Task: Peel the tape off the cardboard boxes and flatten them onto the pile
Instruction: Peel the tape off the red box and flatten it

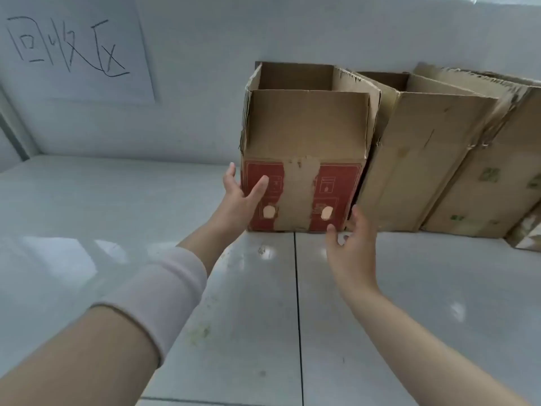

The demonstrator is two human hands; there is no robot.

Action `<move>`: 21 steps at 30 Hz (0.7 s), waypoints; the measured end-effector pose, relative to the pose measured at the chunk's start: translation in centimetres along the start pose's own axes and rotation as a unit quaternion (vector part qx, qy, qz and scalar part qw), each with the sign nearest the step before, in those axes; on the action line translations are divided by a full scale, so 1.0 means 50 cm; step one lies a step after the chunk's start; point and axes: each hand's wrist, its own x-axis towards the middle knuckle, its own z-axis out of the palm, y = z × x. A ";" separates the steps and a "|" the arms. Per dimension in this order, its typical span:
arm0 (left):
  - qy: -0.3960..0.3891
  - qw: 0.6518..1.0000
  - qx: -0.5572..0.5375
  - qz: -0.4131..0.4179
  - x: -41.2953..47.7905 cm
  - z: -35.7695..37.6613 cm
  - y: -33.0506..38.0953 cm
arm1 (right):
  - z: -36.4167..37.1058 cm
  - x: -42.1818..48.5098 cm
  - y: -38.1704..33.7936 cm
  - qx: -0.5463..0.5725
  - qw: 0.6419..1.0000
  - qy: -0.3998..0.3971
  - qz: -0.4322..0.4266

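Observation:
A cardboard box (304, 148) with red printed panels stands upright on the tiled floor against the wall, its top flaps raised. A torn bare strip runs down the middle of its front. My left hand (240, 197) lies at the box's lower left corner, thumb on the red front face, fingers straight. My right hand (351, 244) hovers just off the lower right corner with fingers relaxed, touching nothing that I can see. To the right, a pile of flattened boxes (439, 159) leans against the wall.
A white sheet of paper (76, 48) with handwritten characters hangs on the wall at the upper left. Glossy grey floor tiles (117, 215) spread left of and in front of the box. More cardboard (527, 232) sits at the far right edge.

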 end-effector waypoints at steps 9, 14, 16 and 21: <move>0.035 0.996 -0.061 0.050 -0.008 -0.003 0.007 | 0.018 0.041 0.009 0.052 0.999 0.001 0.012; 0.045 0.995 -0.052 0.072 -0.083 -0.042 0.068 | -0.038 0.010 -0.042 0.126 0.990 -0.028 -0.055; 0.041 0.995 -0.051 0.081 -0.118 -0.055 0.095 | -0.067 -0.014 -0.085 0.141 0.986 -0.045 -0.080; 0.050 0.992 -0.048 0.106 -0.189 -0.088 0.199 | -0.139 -0.051 -0.201 0.144 0.980 -0.086 -0.107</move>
